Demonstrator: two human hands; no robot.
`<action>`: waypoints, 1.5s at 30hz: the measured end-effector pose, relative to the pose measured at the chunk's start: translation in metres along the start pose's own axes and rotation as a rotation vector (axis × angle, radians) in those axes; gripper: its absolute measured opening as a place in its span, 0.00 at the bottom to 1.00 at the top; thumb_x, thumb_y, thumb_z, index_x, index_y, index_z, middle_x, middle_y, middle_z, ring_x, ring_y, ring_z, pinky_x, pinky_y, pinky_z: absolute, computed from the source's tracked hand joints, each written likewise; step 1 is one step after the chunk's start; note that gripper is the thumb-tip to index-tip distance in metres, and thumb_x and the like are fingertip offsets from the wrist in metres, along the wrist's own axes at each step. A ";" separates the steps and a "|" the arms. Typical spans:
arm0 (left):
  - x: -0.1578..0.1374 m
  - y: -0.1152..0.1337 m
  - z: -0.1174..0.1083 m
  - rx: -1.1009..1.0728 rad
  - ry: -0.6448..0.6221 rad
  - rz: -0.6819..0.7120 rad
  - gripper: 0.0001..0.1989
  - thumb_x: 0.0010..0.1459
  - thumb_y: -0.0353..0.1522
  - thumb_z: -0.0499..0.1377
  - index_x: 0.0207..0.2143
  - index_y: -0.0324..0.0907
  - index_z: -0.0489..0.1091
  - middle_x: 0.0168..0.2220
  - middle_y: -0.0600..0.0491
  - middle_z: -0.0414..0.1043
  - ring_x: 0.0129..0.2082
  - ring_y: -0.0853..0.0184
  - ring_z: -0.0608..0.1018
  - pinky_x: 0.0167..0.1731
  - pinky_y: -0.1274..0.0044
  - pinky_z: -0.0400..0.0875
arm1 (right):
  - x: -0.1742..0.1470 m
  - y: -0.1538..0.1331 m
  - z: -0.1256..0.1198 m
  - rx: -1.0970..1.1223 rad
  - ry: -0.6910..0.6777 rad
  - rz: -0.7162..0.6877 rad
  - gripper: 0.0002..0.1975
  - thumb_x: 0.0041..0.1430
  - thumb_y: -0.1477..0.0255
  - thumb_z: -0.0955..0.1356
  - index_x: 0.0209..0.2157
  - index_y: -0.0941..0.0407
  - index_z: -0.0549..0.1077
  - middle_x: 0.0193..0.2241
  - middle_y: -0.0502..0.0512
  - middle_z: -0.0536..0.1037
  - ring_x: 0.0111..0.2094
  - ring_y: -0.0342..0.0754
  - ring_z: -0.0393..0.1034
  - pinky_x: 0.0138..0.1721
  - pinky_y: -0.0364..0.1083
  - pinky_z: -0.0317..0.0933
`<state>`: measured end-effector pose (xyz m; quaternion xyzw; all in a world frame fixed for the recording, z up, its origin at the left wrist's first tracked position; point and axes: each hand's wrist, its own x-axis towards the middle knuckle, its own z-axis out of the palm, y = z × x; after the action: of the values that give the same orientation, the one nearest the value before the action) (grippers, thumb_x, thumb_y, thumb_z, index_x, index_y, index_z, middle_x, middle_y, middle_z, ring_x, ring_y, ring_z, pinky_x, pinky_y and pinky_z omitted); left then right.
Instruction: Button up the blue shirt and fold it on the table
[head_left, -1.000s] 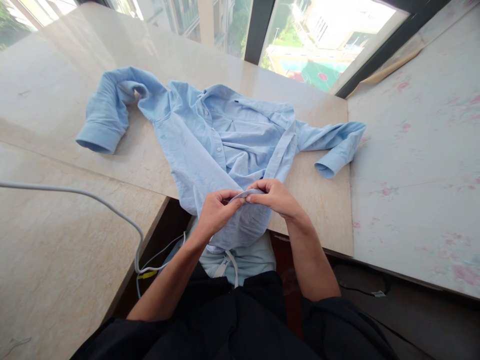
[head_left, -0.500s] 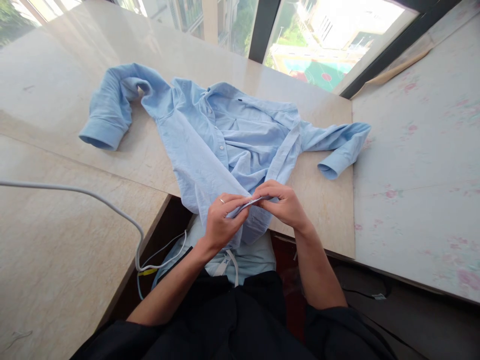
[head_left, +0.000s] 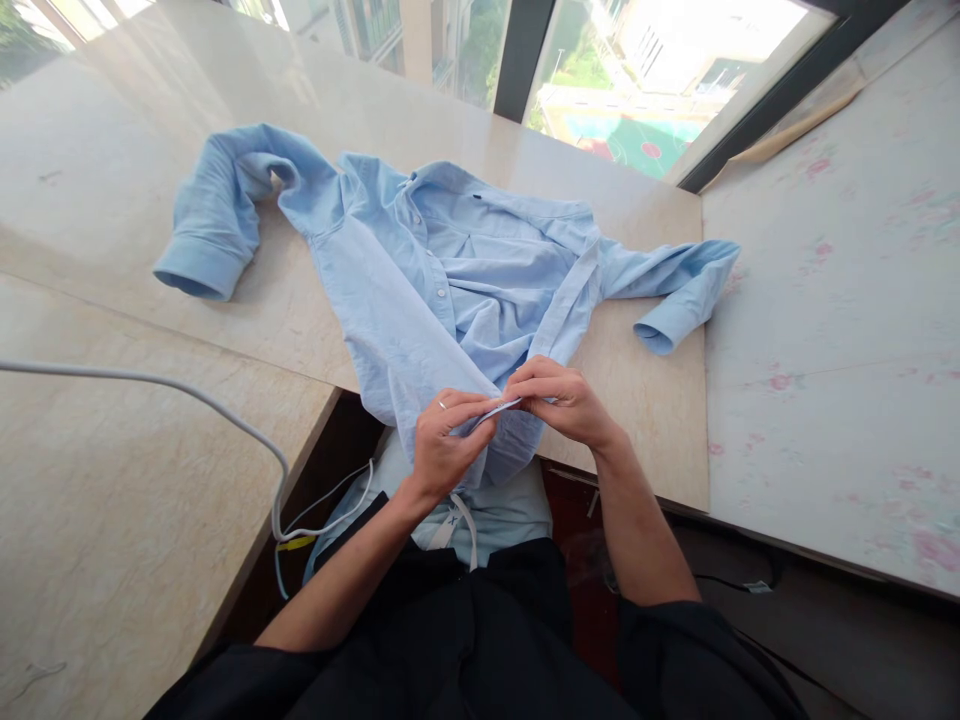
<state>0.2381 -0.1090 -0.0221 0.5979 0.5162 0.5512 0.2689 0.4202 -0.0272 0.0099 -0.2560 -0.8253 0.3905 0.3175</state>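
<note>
A light blue button-up shirt [head_left: 390,290] lies spread on the stone-look counter, collar toward the window and both sleeves out to the sides. Its upper front hangs open, and the lower end drops over the counter's edge onto my lap. My left hand [head_left: 450,435] pinches the front edge of the shirt low down, thumb beneath and fingers on top. Close against it, my right hand [head_left: 559,400] pinches the other part of the same edge. Several white buttons show along the left front. Whatever lies between my fingertips is hidden.
The counter [head_left: 112,410] has a corner cut out where I sit. A white cable [head_left: 225,425] hangs over its left part and down beside my leg. Windows [head_left: 630,90] stand behind, and a wall with floral paper [head_left: 832,370] rises at the right.
Both hands stay at the same spot on the shirt's edge, with only slight finger movement. The whole view has shifted a little; the shirt lies as before.
</note>
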 end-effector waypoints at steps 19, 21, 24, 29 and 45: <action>-0.004 0.000 0.003 0.123 0.056 0.212 0.06 0.57 0.25 0.64 0.36 0.42 0.77 0.35 0.53 0.78 0.34 0.70 0.77 0.38 0.74 0.72 | -0.009 0.000 0.005 -0.071 0.062 -0.062 0.11 0.65 0.78 0.64 0.37 0.53 0.77 0.34 0.54 0.78 0.40 0.48 0.70 0.48 0.53 0.65; -0.004 0.000 0.003 0.152 0.054 0.227 0.05 0.58 0.26 0.63 0.36 0.43 0.77 0.35 0.53 0.78 0.34 0.70 0.77 0.38 0.74 0.72 | -0.013 0.001 0.007 -0.091 0.089 -0.070 0.11 0.65 0.77 0.64 0.37 0.52 0.77 0.34 0.54 0.78 0.39 0.48 0.70 0.49 0.54 0.65; -0.004 0.000 0.003 0.148 0.054 0.246 0.05 0.58 0.26 0.63 0.36 0.43 0.77 0.35 0.53 0.78 0.34 0.70 0.77 0.38 0.74 0.72 | -0.015 0.001 0.008 -0.096 0.097 -0.070 0.11 0.65 0.77 0.63 0.37 0.52 0.77 0.34 0.54 0.78 0.39 0.48 0.70 0.50 0.55 0.65; -0.003 0.000 0.003 0.132 0.028 0.222 0.05 0.59 0.27 0.62 0.36 0.43 0.77 0.35 0.53 0.78 0.34 0.69 0.77 0.39 0.73 0.72 | -0.013 0.000 0.008 -0.084 0.091 -0.075 0.12 0.65 0.79 0.62 0.37 0.52 0.76 0.34 0.54 0.77 0.40 0.49 0.69 0.49 0.54 0.64; -0.002 -0.007 0.007 0.115 0.024 0.182 0.03 0.60 0.29 0.62 0.35 0.42 0.77 0.34 0.52 0.78 0.35 0.69 0.77 0.40 0.73 0.71 | -0.005 0.000 0.005 -0.059 -0.005 -0.023 0.12 0.61 0.81 0.60 0.35 0.55 0.73 0.35 0.56 0.75 0.41 0.49 0.68 0.44 0.51 0.62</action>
<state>0.2428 -0.1071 -0.0304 0.6503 0.4936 0.5498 0.1766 0.4202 -0.0330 0.0058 -0.2547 -0.8402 0.3629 0.3122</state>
